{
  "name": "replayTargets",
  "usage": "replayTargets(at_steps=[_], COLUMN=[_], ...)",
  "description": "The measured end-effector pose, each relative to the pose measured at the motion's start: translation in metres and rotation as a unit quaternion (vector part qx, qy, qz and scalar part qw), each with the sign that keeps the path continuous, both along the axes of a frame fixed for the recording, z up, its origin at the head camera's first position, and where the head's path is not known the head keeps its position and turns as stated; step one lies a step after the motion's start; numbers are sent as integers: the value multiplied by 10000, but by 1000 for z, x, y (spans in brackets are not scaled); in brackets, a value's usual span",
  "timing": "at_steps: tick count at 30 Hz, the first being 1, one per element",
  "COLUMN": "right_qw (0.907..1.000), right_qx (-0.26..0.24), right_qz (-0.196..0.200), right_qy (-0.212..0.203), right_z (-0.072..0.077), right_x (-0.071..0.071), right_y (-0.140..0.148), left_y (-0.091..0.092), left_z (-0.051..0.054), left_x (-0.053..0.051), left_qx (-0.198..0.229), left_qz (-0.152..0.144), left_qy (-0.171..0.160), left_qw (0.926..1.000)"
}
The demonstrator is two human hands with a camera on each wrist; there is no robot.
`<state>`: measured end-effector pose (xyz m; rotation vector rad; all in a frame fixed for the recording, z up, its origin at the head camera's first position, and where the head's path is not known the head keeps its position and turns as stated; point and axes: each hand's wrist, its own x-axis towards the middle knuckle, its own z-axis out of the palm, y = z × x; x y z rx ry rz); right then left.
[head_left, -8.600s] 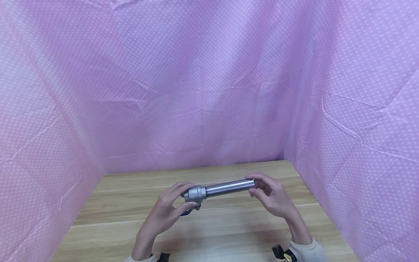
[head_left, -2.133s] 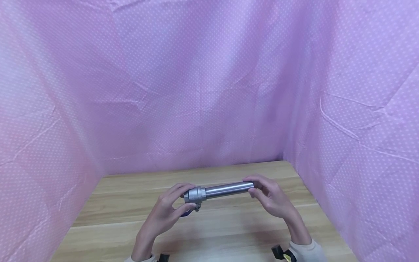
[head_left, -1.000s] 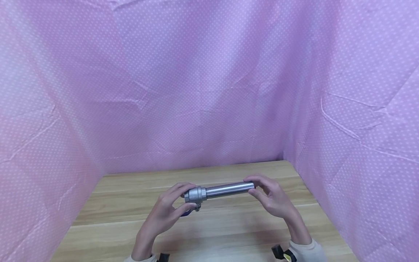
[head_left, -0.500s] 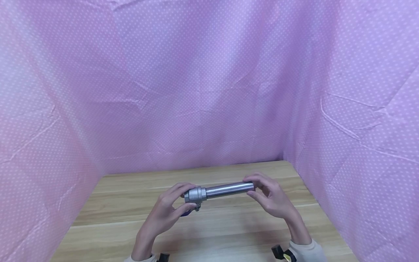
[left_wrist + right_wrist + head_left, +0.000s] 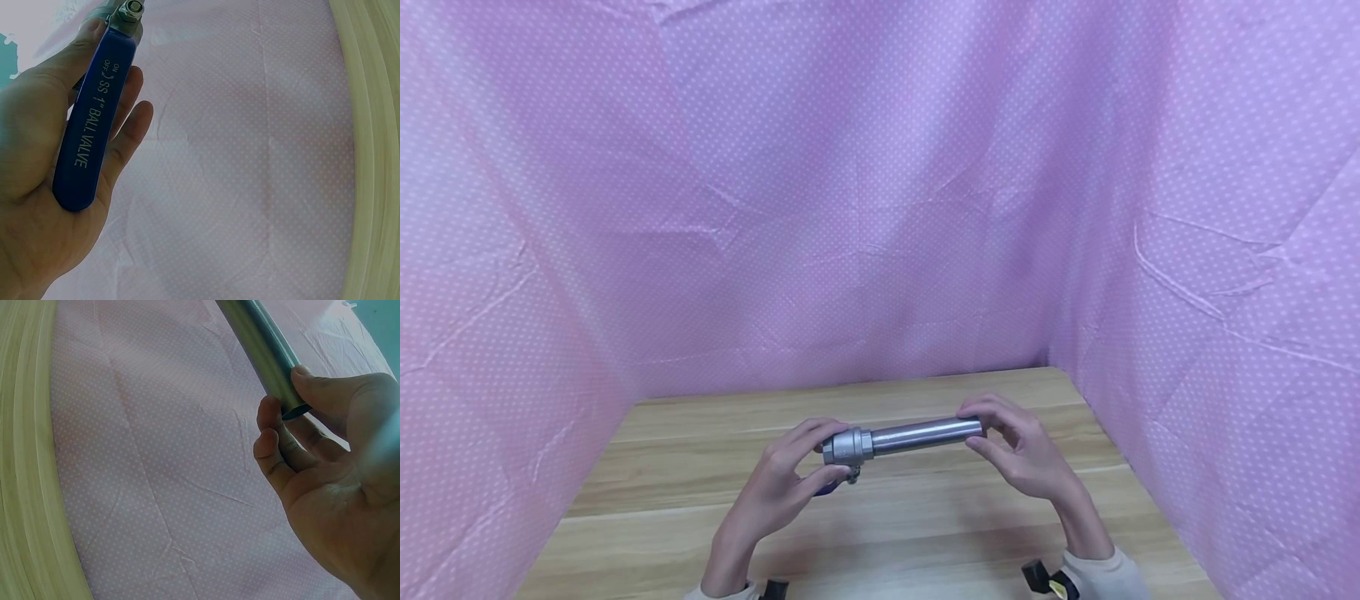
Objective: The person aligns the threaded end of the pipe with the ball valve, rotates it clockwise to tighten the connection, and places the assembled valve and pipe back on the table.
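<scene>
Blue lever [image 5: 94, 125] on the ball valve [image 5: 848, 447], pale print on it: ON and OFF stacked, a curved mark, then SS 1" BALL VALVE. Valve's own surface showed faint marks, too small to read in head view. Yellow label [image 5: 1057, 589] on my right wrist strap [image 5: 1067, 581], unreadable too.

My left hand [image 5: 778, 487] had the valve pinched: thumb on the near side, fingers over the far side. Lever ran back along my palm, free end by the heel; two fingertips showed past its edge, couldn't tell if they touched it. Nut [image 5: 133, 7] sat at the lever's valve end.

Steel pipe [image 5: 927, 435] met the valve's hex collar [image 5: 867, 443] end to end; couldn't tell how deep it went in. My right hand [image 5: 1028, 457] pinched the pipe's free end: thumb on the near side, a finger over the far side. Other fingers were loosely bent beside the open rim; couldn't tell if they touched.

Valve and pipe were up in my grip above the tabletop [image 5: 880, 542], valve toward the left edge, pipe's free end toward the right edge and a bit higher in the head view. Pink dotted cloth [image 5: 865, 208] stood along the back, left and right edges.
</scene>
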<state>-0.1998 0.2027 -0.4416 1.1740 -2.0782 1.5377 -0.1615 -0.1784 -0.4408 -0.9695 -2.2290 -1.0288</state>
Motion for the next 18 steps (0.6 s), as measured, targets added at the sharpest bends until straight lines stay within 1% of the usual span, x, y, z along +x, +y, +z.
replayTargets(at_steps=[5, 8, 18], right_qw=[9999, 9999, 9996], right_qx=[-2, 1, 194], right_qz=[63, 103, -62], right_qy=[117, 118, 207], right_z=[-1, -2, -2], right_x=[-2, -2, -3], right_y=[0, 0, 2], left_y=[0, -1, 0], left_z=[-2, -3, -2], left_x=[0, 0, 0], left_qx=[-26, -36, -56], left_qz=[34, 56, 40], left_qy=[-2, -52, -102], left_qw=[10000, 10000, 9999])
